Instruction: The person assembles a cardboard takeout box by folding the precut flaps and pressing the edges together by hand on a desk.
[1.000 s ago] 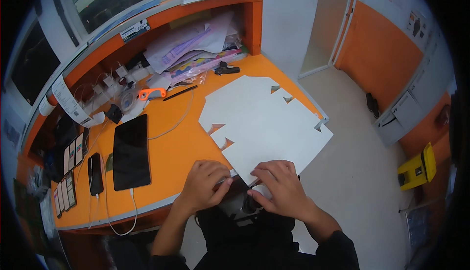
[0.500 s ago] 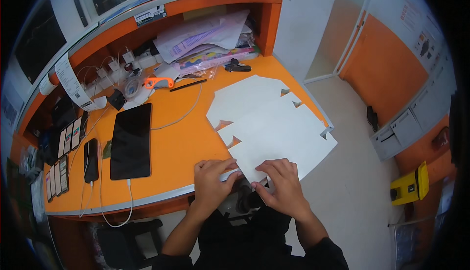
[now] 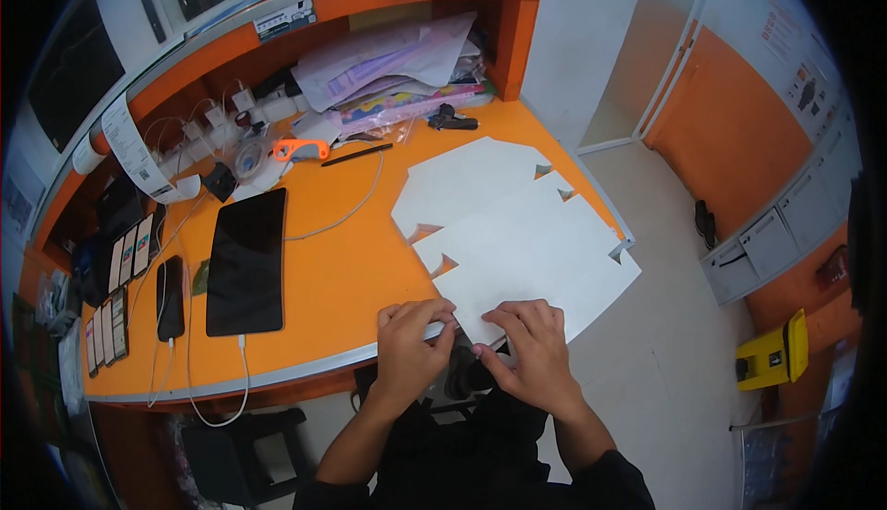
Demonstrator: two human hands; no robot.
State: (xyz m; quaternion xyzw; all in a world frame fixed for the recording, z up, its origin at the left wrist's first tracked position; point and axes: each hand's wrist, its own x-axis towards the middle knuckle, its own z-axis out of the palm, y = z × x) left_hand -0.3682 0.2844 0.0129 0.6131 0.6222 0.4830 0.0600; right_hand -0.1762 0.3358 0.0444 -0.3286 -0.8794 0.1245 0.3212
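A large white cardboard sheet with notched edges, like a flattened box blank, lies over the desk's right part. Its near corner sticks out past the front edge. My right hand pinches that corner, fingers on top and thumb at the edge. Close to the sheet's left edge, my left hand has thumb and fingertips pressed together; whatever is between them is too small to make out.
On the orange desk lie a black tablet, a dark phone, several more phones, white cables, an orange tape dispenser and a black pen. Plastic mailing bags fill the shelf. A black stool stands below.
My left hand has shifted slightly right, and its thumb and fingertips have come together. My right hand stays on the sheet's corner. The view has shifted a little.
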